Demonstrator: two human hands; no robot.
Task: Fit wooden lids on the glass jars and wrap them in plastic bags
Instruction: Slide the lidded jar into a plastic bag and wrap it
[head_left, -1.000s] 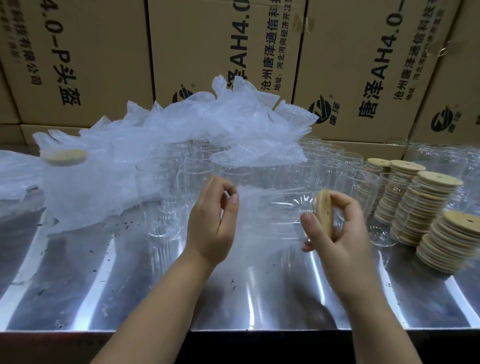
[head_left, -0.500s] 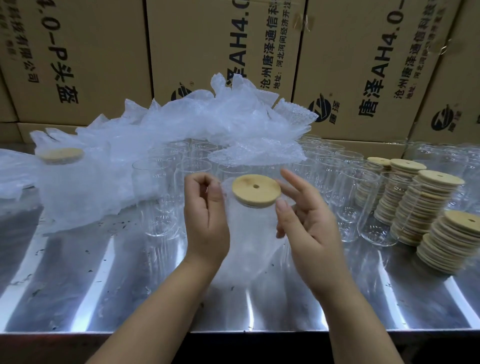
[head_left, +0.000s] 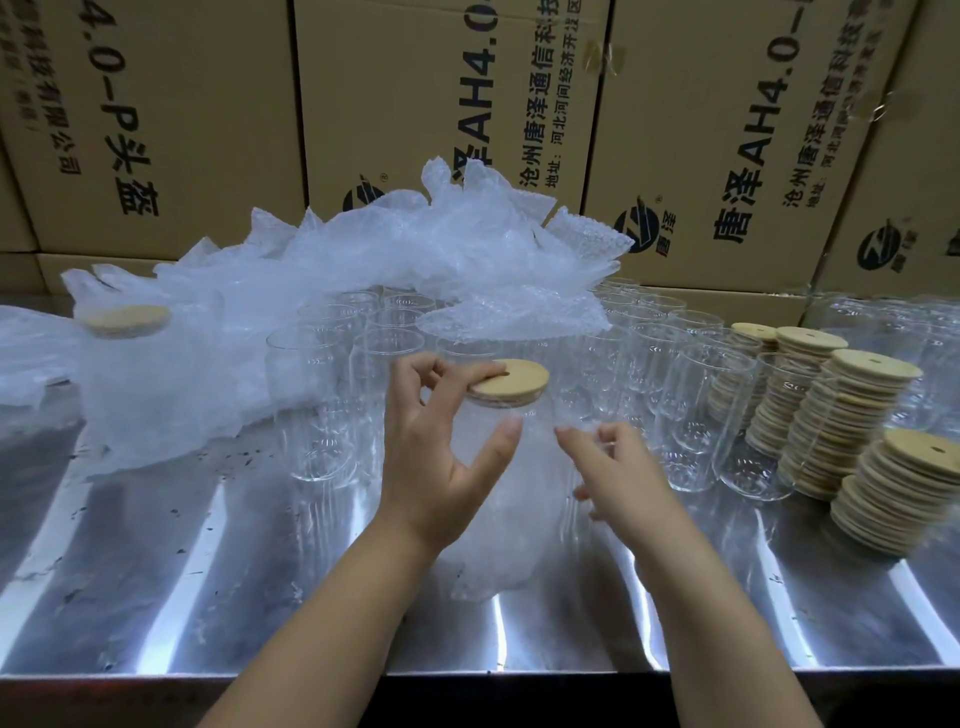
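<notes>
Centrally, left hand (head_left: 436, 462) grips wooden lid (head_left: 514, 382) on glass jar (head_left: 530, 467); right hand (head_left: 618, 467) slack, just right, perhaps touching plastic bag (head_left: 483, 569).

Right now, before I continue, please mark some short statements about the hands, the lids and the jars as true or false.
1. A wooden lid sits on the jar that the left hand holds. True.
2. The stacks of lids stand left of both hands. False: the stacks stand on the right side of the table.
3. The right hand holds a lid. False: it holds none; its fingers reach toward the jar.
4. Another lidded jar, in plastic, stands far left. True.
</notes>
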